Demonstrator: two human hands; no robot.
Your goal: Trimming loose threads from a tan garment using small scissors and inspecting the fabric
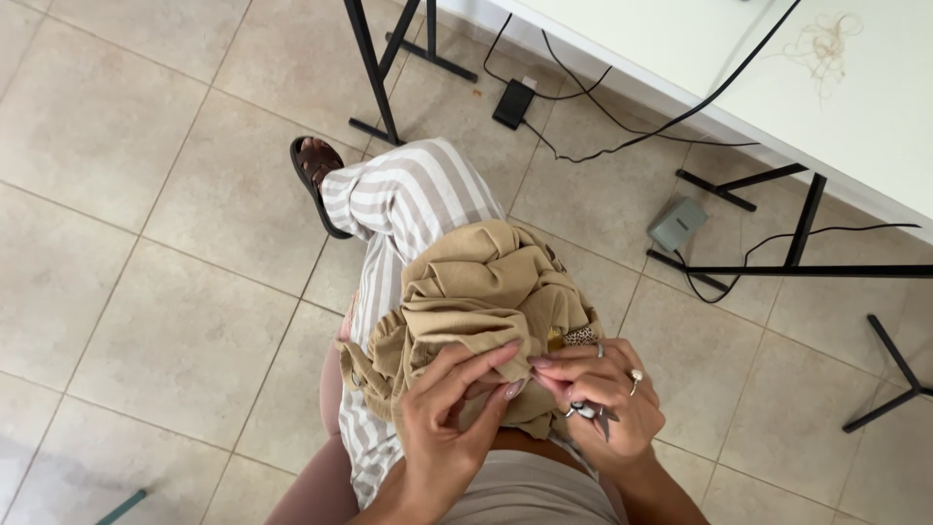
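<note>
A bunched beige cloth (481, 287) lies on my lap, over my striped trousers (408, 199). My left hand (447, 423) pinches the cloth's near edge between thumb and fingers. My right hand (598, 394) grips the same edge right beside it, fingertips touching the left hand's. A small pair of metal snips (588, 413) hangs from the right hand's fingers, and that hand wears rings. A patterned bit of fabric shows at the cloth's right side.
Tiled floor (146, 224) spreads to the left. A white table (777, 78) on black legs (374, 73) stands at the upper right, with cables, a black power adapter (513, 102) and a grey foot pedal (677, 224) beneath it. My sandalled foot (313, 170) rests ahead.
</note>
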